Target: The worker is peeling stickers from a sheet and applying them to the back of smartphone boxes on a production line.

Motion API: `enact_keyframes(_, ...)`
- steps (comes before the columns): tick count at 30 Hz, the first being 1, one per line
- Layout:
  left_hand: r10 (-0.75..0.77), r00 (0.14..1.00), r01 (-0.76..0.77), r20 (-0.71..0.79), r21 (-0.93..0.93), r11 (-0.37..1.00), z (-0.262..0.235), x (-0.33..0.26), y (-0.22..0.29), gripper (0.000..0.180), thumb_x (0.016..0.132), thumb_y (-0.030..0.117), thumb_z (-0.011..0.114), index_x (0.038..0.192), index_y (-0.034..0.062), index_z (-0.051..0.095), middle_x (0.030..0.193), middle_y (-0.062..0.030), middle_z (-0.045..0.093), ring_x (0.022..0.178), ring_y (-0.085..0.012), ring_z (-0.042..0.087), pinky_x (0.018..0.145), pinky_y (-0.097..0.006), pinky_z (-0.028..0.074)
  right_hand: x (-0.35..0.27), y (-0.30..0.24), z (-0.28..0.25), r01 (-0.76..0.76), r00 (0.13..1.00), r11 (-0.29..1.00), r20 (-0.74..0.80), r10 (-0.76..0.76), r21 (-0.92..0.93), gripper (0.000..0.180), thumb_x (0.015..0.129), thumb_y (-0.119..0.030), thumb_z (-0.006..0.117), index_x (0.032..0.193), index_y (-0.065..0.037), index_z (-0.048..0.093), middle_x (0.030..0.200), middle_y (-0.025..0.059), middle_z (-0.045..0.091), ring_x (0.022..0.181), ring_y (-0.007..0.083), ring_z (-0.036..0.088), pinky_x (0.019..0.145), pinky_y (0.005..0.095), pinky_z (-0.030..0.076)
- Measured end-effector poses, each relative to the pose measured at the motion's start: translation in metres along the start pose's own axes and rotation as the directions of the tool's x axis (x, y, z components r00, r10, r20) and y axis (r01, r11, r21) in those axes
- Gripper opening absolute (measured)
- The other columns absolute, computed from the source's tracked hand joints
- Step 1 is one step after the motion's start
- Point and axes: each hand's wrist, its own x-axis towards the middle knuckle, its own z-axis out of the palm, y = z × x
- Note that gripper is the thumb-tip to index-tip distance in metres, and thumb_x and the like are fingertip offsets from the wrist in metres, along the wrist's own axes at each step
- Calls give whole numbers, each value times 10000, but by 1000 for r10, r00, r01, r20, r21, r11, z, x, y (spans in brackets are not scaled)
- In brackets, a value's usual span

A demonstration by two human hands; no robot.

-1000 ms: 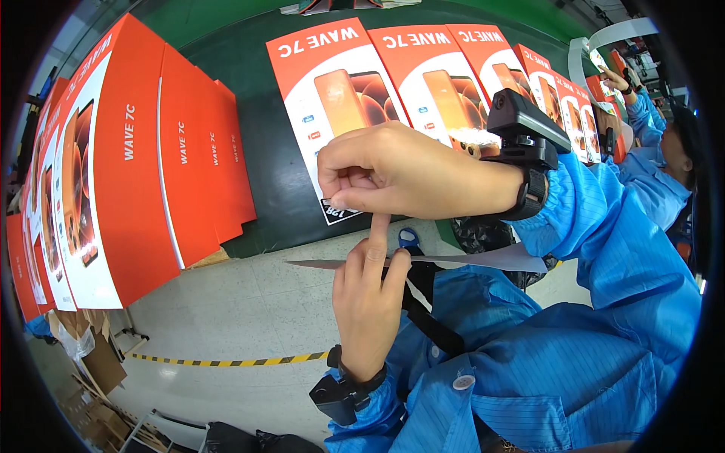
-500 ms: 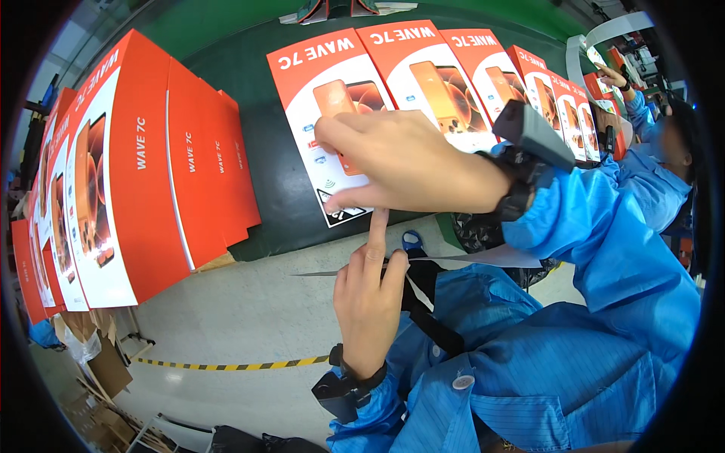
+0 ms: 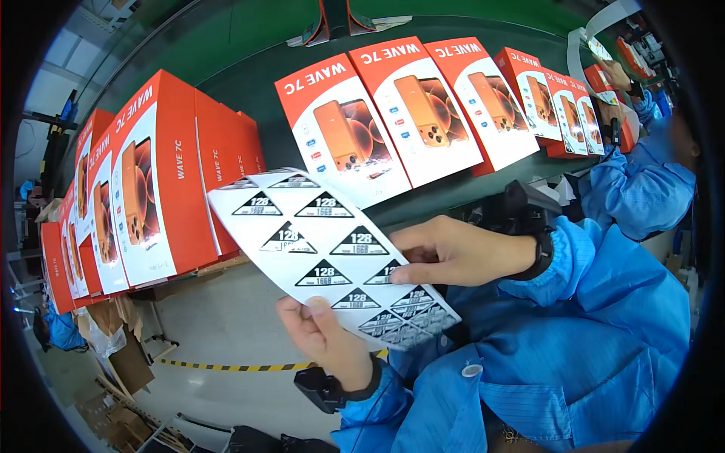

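here the left hand (image 3: 326, 340) grips the sticker sheet (image 3: 325, 249) while right hand (image 3: 445, 251) fingertips pinch a sticker.

Far ahead, a row of orange-and-white boxes (image 3: 377, 121) covers the dark green conveyor belt (image 3: 249, 53), with bare belt only beyond. More boxes (image 3: 151, 181) wall off the left, and the near sticker sheet (image 3: 325, 249) blocks the middle.

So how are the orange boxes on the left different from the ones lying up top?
The stacked boxes on the left stand on edge, packed side by side; the boxes on the green belt lie flat in a row, fronts up. The left ones show their orange sides, the belt ones mostly white fronts. Both are orange-and-white boxes picturing an orange phone. The left hand and right hand hold a sticker sheet.
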Motion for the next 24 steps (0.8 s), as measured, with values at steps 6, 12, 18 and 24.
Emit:
enact_keyframes(6,-80,989,80,122,5,997,7,-24,-7,324,829,121,475,1080,-69,394,983,-143,505,860,-164,493,776,-269,387,-2,-8,-10,137,956,989,-267,-119,48,236,768,-75,584,971,0,492,750,21,482,646,49,456,525,174,409)
enact_keyframes(12,118,992,-121,40,93,988,27,-33,-2,337,809,99,503,1057,-107,405,992,-178,515,857,-190,519,742,-291,414,-22,4,14,395,713,530,-114,-692,-750,233,657,-151,583,838,-44,483,848,60,444,786,210,470,577,299,390)
enact_keyframes(18,259,965,-257,32,283,924,38,-38,-7,364,830,144,494,1069,-109,387,979,-191,517,835,-201,529,722,-286,423,-25,9,14,372,666,429,-85,-741,-823,159,635,-132,543,771,-63,499,803,36,452,740,179,454,569,269,355)
enact_keyframes(24,126,992,-126,13,206,970,45,-33,2,311,847,111,456,1073,-93,392,972,-171,522,831,-183,522,718,-284,420,-31,12,9,425,639,354,-1,-769,-833,157,676,-135,574,808,-50,578,781,36,482,698,185,476,584,258,361)
